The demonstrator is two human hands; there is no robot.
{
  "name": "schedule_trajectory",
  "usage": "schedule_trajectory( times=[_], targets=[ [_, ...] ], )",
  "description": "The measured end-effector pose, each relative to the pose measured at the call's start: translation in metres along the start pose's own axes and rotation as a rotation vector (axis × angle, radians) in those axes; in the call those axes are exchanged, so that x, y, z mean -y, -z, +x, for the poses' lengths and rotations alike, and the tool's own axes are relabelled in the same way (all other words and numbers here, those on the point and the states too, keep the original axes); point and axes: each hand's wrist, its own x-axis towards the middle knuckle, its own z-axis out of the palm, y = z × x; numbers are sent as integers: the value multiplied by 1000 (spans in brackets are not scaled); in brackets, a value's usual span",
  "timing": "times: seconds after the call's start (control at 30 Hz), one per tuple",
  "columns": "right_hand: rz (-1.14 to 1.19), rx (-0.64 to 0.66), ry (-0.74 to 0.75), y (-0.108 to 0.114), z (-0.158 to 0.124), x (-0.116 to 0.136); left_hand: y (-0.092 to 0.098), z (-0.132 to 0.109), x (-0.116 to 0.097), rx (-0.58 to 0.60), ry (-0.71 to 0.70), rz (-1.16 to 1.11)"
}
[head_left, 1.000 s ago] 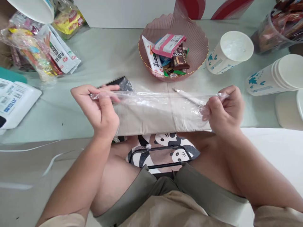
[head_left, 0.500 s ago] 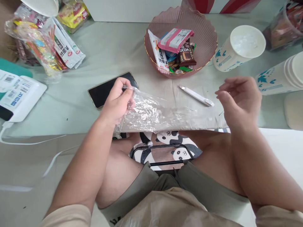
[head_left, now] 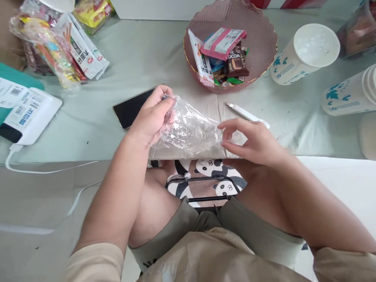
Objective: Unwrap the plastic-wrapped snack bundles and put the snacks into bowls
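A crumpled sheet of clear plastic film (head_left: 195, 131) hangs over the table's front edge. Its upper left part is gripped between the thumb and curled fingers of my left hand (head_left: 157, 113). My right hand (head_left: 251, 139) is at the film's right end, thumb and forefinger apart with the film's edge between or just beside them; whether they touch it I cannot tell. Partly behind my left hand lies a black phone (head_left: 132, 107). A white utility knife or pen-like tool (head_left: 246, 114) rests just beyond my right hand.
A pink ribbed bowl (head_left: 261, 47) with wrapped snacks stands at the back. To its right are a paper cup (head_left: 305, 55) and stacked paper cups (head_left: 346, 96). Snack packets (head_left: 84, 51) and a white device (head_left: 44, 113) with a cable (head_left: 44, 171) lie left.
My right hand has moved left and inward to the film's right end. My left hand still grips the film, which is now bunched into a shorter span. The view has shifted slightly.
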Motion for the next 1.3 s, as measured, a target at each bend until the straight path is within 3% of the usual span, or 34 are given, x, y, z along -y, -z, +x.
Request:
schedule_trajectory(
  times=[0.13,0.2,0.3,0.4,0.5,0.57,0.63,0.7,0.77,0.8,0.93,1.0,1.1,1.13,1.2,1.3],
  targets=[
    [-62,197,163,-2,-13,-3,8,-3,-11,-165,88,-7],
    [-63,300,169,-3,-16,-3,12,-4,-14,-175,117,31],
    [-82,332,138,1,-19,4,14,-4,-18,-158,138,68],
    [-134,232,108,8,-19,14,16,-4,-20,-89,92,-1],
    [-82,-91,-5,9,-11,16,18,-4,-17,75,59,-100],
    [65,-216,-96,2,0,14,19,-5,-14,233,83,-122],
    [254,-103,-164,-11,12,13,17,-6,-12,379,115,-100],
    [392,159,-239,-25,23,15,17,-5,-11,443,128,-52],
    [455,330,-305,-34,27,20,18,0,-8,408,92,-37],
    [476,342,-332,-35,27,22,20,3,-6,358,54,-60],
    [574,48,-400,-27,20,22,24,17,8,115,-106,-250],
    [600,-115,-419,-22,16,17,17,16,16,177,-87,-242],
    [636,-250,-419,-20,14,9,-4,2,23,470,-20,-190],
    [645,-269,-422,-20,13,7,-11,-4,24,514,-11,-170],
    [650,-299,-436,-21,12,5,-23,-13,25,487,-80,-119],
    [631,-360,-441,-20,6,2,-29,-22,26,281,-297,-22]
  ],
)
